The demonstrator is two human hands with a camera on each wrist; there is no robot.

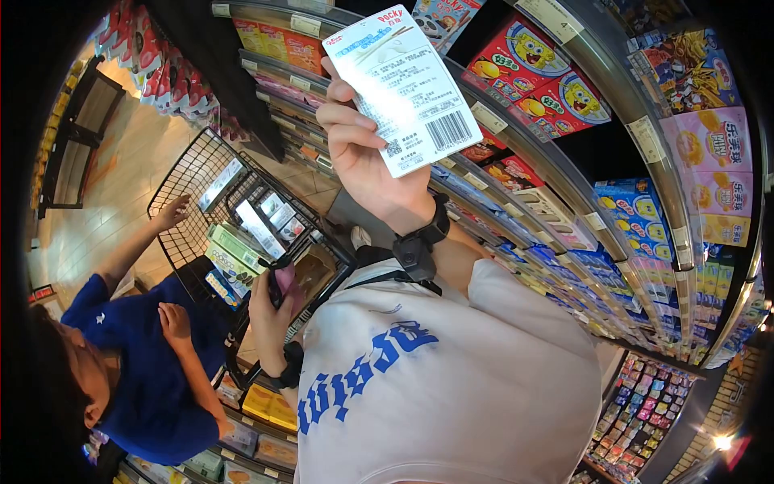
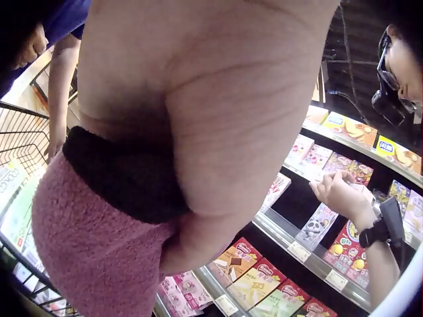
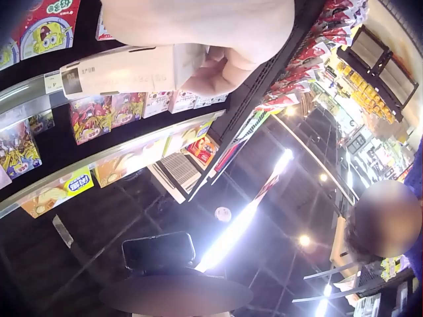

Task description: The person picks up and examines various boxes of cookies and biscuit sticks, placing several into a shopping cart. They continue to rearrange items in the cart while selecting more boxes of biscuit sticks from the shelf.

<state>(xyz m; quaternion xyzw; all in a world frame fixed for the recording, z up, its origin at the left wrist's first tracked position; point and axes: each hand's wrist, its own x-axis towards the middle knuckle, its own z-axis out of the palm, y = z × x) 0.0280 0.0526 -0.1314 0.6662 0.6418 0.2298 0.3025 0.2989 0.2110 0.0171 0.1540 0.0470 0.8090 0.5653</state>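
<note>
My right hand point(image 1: 371, 157) holds up a white Pocky box point(image 1: 403, 89), its printed back with barcode facing the head camera. Fingers curl behind one long edge of it. In the right wrist view the same box point(image 3: 125, 71) is seen from its narrow side. Lower down, at the near end of a black wire shopping cart point(image 1: 173, 153), my left hand point(image 1: 266, 315) grips a fluffy pink item with a black band point(image 2: 99, 244). Much of the pink item is hidden by the hand and wrist.
Snack shelves point(image 1: 500, 121) line the right side, with SpongeBob boxes point(image 1: 528, 52) close to my right hand. The cart carries several packages, among them a green box point(image 1: 234, 250). A person in a blue shirt point(image 1: 153, 355) stands beside it, one hand at its rim.
</note>
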